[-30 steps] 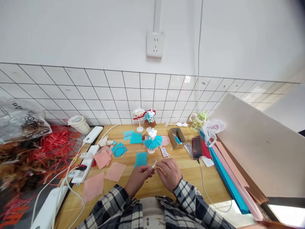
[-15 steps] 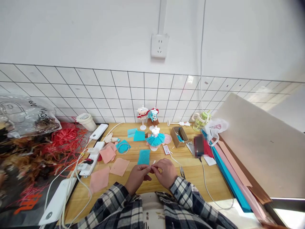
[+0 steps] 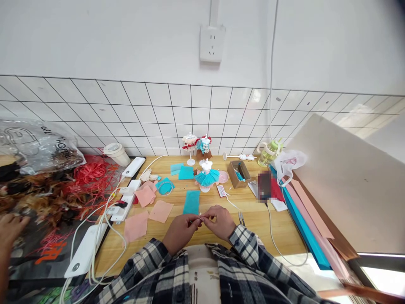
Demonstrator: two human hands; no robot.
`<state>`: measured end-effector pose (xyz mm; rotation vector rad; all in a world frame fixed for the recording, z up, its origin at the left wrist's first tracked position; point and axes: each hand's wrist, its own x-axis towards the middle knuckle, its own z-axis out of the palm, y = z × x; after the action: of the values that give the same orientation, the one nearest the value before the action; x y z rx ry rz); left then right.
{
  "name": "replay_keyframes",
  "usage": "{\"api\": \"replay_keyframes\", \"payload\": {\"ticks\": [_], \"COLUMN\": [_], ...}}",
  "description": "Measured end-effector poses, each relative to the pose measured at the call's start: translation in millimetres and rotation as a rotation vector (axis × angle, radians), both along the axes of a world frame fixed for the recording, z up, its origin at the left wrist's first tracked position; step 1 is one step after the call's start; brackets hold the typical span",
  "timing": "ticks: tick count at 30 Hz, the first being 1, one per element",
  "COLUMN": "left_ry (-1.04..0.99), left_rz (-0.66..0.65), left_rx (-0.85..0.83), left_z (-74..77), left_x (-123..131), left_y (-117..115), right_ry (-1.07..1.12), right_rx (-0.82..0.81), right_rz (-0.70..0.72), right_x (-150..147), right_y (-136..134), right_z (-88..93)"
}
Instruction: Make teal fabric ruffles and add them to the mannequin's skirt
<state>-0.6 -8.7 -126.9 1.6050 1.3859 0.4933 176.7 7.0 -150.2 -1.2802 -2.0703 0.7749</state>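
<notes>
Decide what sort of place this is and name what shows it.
Probably a craft bench for doll clothes: tiny dressed mannequins, cut teal and pink fabric squares on the wooden table, and left hand and right hand pinching a small white piece.

Wall: plain white, upper frame | Tiles: white squares, dark grout, band across the middle | Socket: white, top centre | Table: light wood, lower centre | Light: bright patch, lower right corner
</notes>
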Motion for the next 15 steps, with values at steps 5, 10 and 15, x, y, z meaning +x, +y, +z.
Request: {"api": "replay_keyframes", "payload": {"ticks": [5,10,15], "left_ry": [0.111,0.201,0.281], "left_rz": [-0.046,-0.079,-0.101], "left_rx": [0.109,0.193,0.246], "left_z": [4.8,7.7,7.1], "left_x": [1.0,1.5,-0.2], "left_y": [-1.8,-5.8,-8.6], "right_ry": [0.01,-0.003,-0.008], "right_rx": [-0.012,-0.036,-0.109], "right_rz": [-0.029,-0.047,-0.02], "right_x": [-0.5,-1.7,-3.2], "right_y": [-3.2,-6.3,-6.0], "right_z": [2.7,6.2,7.6]}}
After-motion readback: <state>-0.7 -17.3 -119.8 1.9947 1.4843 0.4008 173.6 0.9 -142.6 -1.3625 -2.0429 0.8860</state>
